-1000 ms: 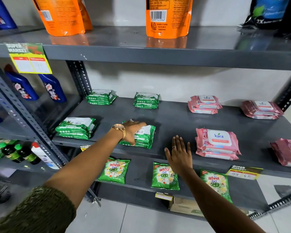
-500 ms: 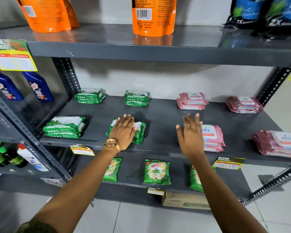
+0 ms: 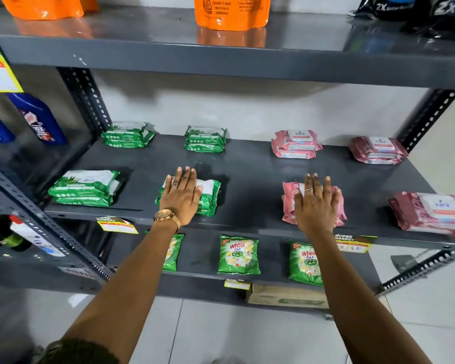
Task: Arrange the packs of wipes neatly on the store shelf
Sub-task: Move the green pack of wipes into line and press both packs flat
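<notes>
On the grey middle shelf [image 3: 250, 177] lie stacks of wipes in two rows. Green stacks sit at back left [image 3: 128, 134], back centre [image 3: 205, 139] and front left [image 3: 86, 188]. Pink stacks sit at back centre-right [image 3: 294, 144], back right [image 3: 377, 150] and front right [image 3: 428, 211]. My left hand [image 3: 181, 197] lies flat, fingers spread, on a front green stack [image 3: 209, 197]. My right hand [image 3: 316, 204] lies flat on a front pink stack [image 3: 289, 203], hiding most of it. Neither hand grips a pack.
Orange pouches [image 3: 231, 11] stand on the top shelf. Green detergent packets [image 3: 238, 254] lie on the lower shelf, with a cardboard box [image 3: 286, 298] below. Blue bottles [image 3: 38, 118] stand in the left bay. Perforated uprights [image 3: 86, 98] frame the shelf. Price tags [image 3: 117, 225] hang on its front edge.
My right hand moved from the bare shelf rightward onto the front pink stack. My left hand turned from a sideways reach to flat on the green stack. The view shifted closer.
</notes>
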`<state>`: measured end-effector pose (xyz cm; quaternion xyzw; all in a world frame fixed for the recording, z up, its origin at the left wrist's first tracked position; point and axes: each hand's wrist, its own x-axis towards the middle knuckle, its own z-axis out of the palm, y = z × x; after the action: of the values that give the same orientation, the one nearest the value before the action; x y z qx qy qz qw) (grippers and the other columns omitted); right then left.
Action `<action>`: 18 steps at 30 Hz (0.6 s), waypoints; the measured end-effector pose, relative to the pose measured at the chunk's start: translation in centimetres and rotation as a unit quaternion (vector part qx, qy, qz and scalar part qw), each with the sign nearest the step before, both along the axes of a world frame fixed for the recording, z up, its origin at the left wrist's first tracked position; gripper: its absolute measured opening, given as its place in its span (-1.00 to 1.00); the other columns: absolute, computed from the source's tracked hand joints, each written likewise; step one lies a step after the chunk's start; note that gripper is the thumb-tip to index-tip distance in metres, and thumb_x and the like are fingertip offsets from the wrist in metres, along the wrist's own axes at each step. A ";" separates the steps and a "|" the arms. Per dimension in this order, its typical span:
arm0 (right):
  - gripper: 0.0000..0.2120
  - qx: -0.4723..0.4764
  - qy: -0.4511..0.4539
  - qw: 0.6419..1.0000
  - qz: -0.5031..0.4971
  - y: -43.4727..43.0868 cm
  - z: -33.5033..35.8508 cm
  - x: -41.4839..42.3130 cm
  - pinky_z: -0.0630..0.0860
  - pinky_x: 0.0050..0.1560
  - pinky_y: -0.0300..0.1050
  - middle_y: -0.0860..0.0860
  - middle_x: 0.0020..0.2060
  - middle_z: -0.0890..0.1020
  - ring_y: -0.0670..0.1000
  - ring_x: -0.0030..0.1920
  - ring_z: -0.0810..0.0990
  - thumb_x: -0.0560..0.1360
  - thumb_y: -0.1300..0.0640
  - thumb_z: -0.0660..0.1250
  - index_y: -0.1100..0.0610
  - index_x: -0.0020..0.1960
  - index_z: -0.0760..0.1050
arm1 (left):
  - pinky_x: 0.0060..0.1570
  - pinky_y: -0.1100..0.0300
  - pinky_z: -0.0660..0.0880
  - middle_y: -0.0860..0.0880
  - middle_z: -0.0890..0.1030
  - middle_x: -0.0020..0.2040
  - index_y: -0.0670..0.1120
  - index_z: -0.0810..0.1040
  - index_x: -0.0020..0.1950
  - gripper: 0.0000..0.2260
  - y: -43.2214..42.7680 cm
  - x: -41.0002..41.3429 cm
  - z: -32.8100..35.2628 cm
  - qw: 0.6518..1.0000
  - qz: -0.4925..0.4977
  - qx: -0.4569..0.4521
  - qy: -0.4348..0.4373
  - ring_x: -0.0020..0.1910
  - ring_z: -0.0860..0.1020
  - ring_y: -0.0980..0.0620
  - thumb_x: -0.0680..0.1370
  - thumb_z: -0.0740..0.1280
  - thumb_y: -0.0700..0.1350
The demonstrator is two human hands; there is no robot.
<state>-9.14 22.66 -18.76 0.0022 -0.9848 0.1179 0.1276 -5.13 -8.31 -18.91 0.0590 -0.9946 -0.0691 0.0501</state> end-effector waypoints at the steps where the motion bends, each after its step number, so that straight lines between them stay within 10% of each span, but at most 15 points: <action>1: -0.48 0.000 -0.003 1.000 -0.001 0.1 -0.1 -0.1 -0.12 0.51 0.18 0.09 0.53 0.15 0.15 0.54 -0.04 0.59 -0.05 -0.03 0.12 0.50 0.05 | 0.52 -0.01 -0.22 -0.08 -0.05 0.59 -0.14 -0.09 0.55 -0.51 0.0 0.0 -0.1 1.000 -0.001 -0.001 0.004 0.56 -0.15 -0.04 0.67 -0.08 0.01; 18: -0.48 -0.013 -0.045 0.999 0.025 0.1 2.9 1.1 -0.08 0.52 0.20 0.07 0.54 0.09 0.13 0.54 -0.04 0.60 -0.04 -0.10 0.15 0.50 0.02 | 0.54 -0.03 -0.18 -0.10 -0.05 0.59 -0.17 -0.08 0.55 -0.49 0.5 0.4 3.1 0.999 -0.013 -0.023 -0.047 0.56 -0.12 -0.06 0.66 -0.12 0.04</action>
<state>-8.04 22.79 -15.87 0.0198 -0.9875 0.1341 0.0805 -4.73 -7.81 -15.84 0.0479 -0.9979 -0.0442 0.0042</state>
